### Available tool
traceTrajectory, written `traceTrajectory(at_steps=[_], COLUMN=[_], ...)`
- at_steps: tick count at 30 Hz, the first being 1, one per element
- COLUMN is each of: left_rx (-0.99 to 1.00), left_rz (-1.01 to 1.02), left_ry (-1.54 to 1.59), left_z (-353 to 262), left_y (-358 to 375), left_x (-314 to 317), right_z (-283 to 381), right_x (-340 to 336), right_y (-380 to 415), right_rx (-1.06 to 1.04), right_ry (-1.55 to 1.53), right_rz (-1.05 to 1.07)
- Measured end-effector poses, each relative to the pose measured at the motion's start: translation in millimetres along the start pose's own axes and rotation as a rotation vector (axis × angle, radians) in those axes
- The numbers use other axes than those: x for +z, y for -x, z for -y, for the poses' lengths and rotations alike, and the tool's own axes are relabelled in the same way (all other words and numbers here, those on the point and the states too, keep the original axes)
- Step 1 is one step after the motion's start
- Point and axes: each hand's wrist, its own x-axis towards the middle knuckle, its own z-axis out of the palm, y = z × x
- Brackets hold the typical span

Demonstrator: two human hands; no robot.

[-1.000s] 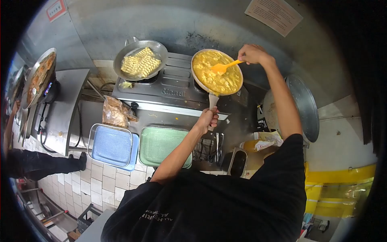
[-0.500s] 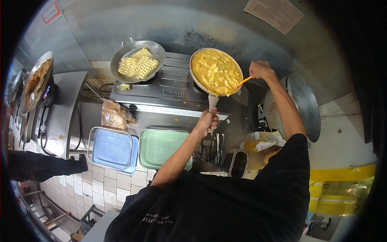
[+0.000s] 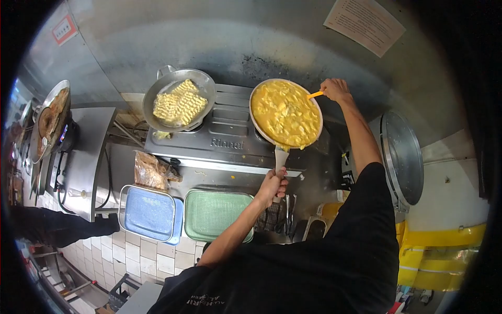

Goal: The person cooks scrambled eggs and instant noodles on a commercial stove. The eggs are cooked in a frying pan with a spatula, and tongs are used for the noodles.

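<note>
My left hand [image 3: 273,186] is wrapped round the pale handle of a frying pan [image 3: 281,153], which rests on the right burner of the stove. Thick yellow egg-like food [image 3: 286,116] with chunks fills the pan up to its rim. At the pan's upper right edge, my right hand [image 3: 336,89] grips an orange-handled utensil [image 3: 315,94]; its far end is sunk in the food and hidden. On the left burner, a metal wok [image 3: 149,104] holds blocks of instant noodles [image 3: 180,106] in liquid.
Below the Rinnai stove [image 3: 235,133] are a blue basket [image 3: 150,214], a green basket [image 3: 217,215] and a plastic bag of brownish food [image 3: 150,170]. A large round metal lid or pot [image 3: 402,157] stands at right. Another person's dark-clothed leg [image 3: 63,225] shows at left.
My right hand has moved the orange utensil from the pan's lower right edge to its upper right edge. My left hand keeps hold of the handle. The camera view has tilted slightly up.
</note>
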Motion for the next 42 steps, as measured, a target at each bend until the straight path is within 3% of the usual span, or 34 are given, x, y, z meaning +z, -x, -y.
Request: traceTrajectory(at_steps=[5, 11, 17, 19, 28, 32, 34, 39, 42], left_rx=[-0.016, -0.036, -0.033, -0.028, 0.034, 0.045, 0.067, 0.084, 0.088], left_rz=[-0.009, -0.001, -0.038, -0.037, 0.039, 0.044, 0.041, 0.094, 0.104], left_ry=[0.005, 0.020, -0.005, -0.007, 0.026, 0.040, 0.046, 0.072, 0.049], left_z=[-1.8, -3.4, -4.2, -3.6, 1.4, 2.4, 3.1, 5.0, 5.2], left_y=[1.1, 3.9, 4.3, 4.6, 0.7, 0.6, -2.2, -6.2, -7.2], left_x=[0.5, 2.3, 4.4, 3.7, -0.2, -2.2, -2.1, -6.4, -6.0], right_z=[21.0, 49.3, 42.5, 41.7, 46.1, 36.1, 27.4, 41.1, 53.7], right_x=[14.7, 20.9, 12.3, 4.8, -48.9, -68.7, -73.8, -73.2, -34.9], right_y=[-29.9, -45.0, -30.4, -11.2, 97.1, 135.4, 146.4, 160.9, 141.8], right_rx=[-0.051, -0.143, -0.369, -0.490, -0.581, -0.584, -0.522, -0.345, -0.249], right_ry=[-0.050, -0.138, -0.072, -0.039, 0.076, 0.184, 0.284, 0.200, 0.057], right_rz=[-0.079, -0.023, 0.009, -0.101, -0.307, -0.405, -0.569, -0.483, -0.448])
